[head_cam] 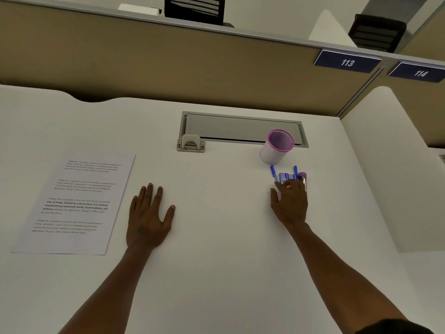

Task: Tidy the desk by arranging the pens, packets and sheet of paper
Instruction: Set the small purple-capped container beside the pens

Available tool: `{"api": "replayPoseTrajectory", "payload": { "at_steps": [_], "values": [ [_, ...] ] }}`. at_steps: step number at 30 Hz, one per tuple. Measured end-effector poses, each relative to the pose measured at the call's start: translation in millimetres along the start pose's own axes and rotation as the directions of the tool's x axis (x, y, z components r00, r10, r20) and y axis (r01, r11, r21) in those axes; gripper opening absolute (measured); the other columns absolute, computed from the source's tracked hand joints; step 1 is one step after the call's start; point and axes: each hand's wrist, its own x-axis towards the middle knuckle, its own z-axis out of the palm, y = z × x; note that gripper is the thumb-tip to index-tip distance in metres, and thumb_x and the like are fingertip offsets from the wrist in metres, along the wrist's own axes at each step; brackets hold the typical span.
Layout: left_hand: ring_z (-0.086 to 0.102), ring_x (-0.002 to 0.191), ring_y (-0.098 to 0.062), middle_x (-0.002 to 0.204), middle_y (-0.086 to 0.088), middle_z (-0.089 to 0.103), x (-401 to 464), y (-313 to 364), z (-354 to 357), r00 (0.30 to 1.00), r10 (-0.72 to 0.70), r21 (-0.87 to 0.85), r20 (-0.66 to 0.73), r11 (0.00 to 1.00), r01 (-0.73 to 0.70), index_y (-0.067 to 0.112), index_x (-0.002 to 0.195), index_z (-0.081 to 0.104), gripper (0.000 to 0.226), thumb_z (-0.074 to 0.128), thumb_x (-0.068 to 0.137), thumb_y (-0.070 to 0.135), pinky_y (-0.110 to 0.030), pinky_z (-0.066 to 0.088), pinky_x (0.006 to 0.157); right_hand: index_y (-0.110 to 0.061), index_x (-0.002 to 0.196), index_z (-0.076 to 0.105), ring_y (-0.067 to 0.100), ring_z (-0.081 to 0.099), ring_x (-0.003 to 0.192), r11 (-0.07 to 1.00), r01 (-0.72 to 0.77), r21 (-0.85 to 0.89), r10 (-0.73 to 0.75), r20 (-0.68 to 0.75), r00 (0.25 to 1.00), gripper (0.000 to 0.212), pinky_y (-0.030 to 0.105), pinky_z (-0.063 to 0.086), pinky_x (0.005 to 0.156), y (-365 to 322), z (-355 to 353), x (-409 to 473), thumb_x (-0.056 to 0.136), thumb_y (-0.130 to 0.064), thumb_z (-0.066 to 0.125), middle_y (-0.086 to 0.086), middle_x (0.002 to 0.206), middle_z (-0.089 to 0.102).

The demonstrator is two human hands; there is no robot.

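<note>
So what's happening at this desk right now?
A person is tidying a white desk. The right hand reaches over a small cluster of blue pens and a blue-and-white packet, its fingers on them, just in front of an empty pink-rimmed pen cup. The left hand rests flat on the desk. A printed sheet of paper lies untouched at the left.

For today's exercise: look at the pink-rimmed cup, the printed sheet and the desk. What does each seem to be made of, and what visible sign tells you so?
Cup: probably metal or plastic mesh, since its inside shows a fine perforated pattern; the outside looks smooth white. Sheet: paper, thin, flat, matte, with printed text. Desk: likely laminate board, a smooth, even white surface with a faint sheen; the core is not visible.
</note>
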Motion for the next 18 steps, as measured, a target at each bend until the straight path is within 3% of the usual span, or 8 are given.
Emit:
{"api": "replayPoseTrajectory", "payload": {
  "at_steps": [3,7,12,18],
  "values": [
    [0.004,0.156,-0.018,0.168,-0.004,0.013,-0.1,0.7,-0.7,1.0,0.003,0.002,0.001,1.0,-0.003,0.023,0.159,0.022,0.076,0.028,0.096,0.064,-0.043,0.011,0.127,-0.01,0.124,0.063,0.042,0.031,0.139,0.961,0.168,-0.217,-0.145,0.117,0.982,0.043,0.056,0.026,0.111,-1.9,-1.1,12.2,0.091,-0.037,0.058,0.013,0.146,0.046],
    [0.005,0.156,-0.018,0.168,-0.004,0.014,-0.7,1.1,-0.4,1.0,0.004,-0.003,-0.005,1.0,-0.004,0.023,0.159,0.023,0.075,0.029,0.095,0.064,-0.043,0.013,0.127,-0.01,0.136,0.05,0.036,0.0,0.15,0.951,0.155,-0.269,-0.083,0.259,0.962,0.06,0.057,0.008,0.118,-6.5,2.0,22.3,0.098,-0.053,0.033,0.009,0.163,0.015],
    [0.004,0.156,-0.017,0.168,-0.003,0.013,-0.6,0.8,-0.1,1.0,0.001,-0.003,-0.01,1.0,-0.001,0.024,0.159,0.022,0.075,0.029,0.096,0.064,-0.042,0.011,0.127,-0.011,0.142,0.045,0.033,0.001,0.15,0.978,0.073,-0.193,-0.029,0.224,0.974,0.066,0.054,0.008,0.12,-11.1,2.9,23.6,0.098,-0.057,0.03,0.013,0.162,0.016],
    [0.004,0.156,-0.017,0.168,-0.003,0.013,0.0,-1.0,3.7,1.0,0.004,-0.006,-0.019,1.0,-0.004,0.024,0.159,0.022,0.075,0.029,0.096,0.064,-0.041,0.01,0.127,-0.009,0.14,0.049,0.031,0.014,0.149,0.987,0.162,-0.002,-0.159,0.158,0.975,0.06,0.049,0.016,0.119,-25.8,10.5,3.5,0.098,-0.051,0.04,0.014,0.157,0.03]
  ]
}}
